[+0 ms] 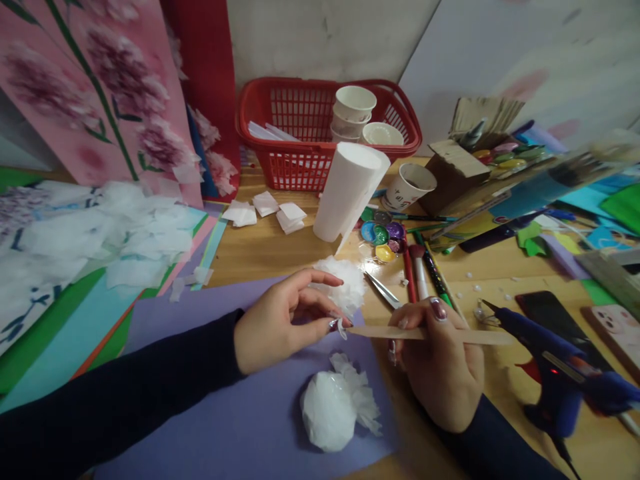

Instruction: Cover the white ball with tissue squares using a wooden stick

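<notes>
The right hand (440, 360) is closed around a flat wooden stick (430, 335), light brown and thin. Its tip points at the left hand (285, 323), whose fingertips pinch a tiny bit of white tissue (341, 327) right at the stick's end. Both are above a purple paper sheet (240, 427) on the tabletop (265, 250). A fluffy white paper flower (336, 403) lies just below. A blue glue gun (555, 367) sits to the right, near pens (423, 273) and a paint tray (383, 237).
</notes>
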{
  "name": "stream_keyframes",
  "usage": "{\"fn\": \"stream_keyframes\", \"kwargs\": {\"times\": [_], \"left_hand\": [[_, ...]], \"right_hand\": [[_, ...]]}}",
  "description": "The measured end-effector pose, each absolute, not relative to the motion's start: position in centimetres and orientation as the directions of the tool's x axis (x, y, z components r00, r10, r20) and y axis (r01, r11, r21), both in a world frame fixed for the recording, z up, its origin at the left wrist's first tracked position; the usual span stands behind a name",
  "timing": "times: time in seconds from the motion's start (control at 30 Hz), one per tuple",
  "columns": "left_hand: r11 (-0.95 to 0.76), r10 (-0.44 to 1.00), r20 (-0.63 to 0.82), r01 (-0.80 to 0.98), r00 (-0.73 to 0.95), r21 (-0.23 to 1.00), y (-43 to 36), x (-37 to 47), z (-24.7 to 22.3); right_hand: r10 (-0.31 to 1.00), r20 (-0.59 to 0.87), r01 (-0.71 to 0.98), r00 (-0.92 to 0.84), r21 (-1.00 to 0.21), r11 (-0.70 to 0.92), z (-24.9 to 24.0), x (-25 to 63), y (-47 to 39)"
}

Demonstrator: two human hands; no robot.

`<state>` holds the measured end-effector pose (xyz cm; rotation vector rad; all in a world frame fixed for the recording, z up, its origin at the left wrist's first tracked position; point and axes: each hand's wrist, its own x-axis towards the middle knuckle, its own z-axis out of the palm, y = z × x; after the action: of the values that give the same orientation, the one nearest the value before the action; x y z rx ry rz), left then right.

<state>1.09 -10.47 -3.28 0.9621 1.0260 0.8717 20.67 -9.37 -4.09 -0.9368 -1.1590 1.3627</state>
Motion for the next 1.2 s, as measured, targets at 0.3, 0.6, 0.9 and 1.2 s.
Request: {"fn": "stream_keyframes", "kwargs": {"times": [0.3, 0.6, 0.9, 1.2], "left_hand": [[0.244, 0.94, -0.197, -0.147, 0.278, 0.959, -10.7, 1.1, -3.2], [0.191, 0.95, -0.145, -0.145, 0.276, 0.971, -11.0, 1.2, -3.5], [0.144, 0.961, -0.104, -0.146, 0.257, 0.979, -11.1, 1.3, -3.1], [0.152, 0.952, -0.159, 0.048, 0.261, 0.987, -11.5, 1.6, -3.2]], "right_hand": [[0.998, 0.065, -0.281, -0.004, -0.958, 0.062, -3.8, 20.5, -8.8], [0.997, -0.001, -0.207, -0.079, -0.978, -0.017, -4.1, 20.6, -9.0], [1.0, -0.009, -0.191, -0.018, -0.982, -0.012, -4.3, 20.7, -8.8], [0.986, 0.022, -0.216, -0.163, -0.976, -0.014, -4.6, 20.6, -9.4]]}}
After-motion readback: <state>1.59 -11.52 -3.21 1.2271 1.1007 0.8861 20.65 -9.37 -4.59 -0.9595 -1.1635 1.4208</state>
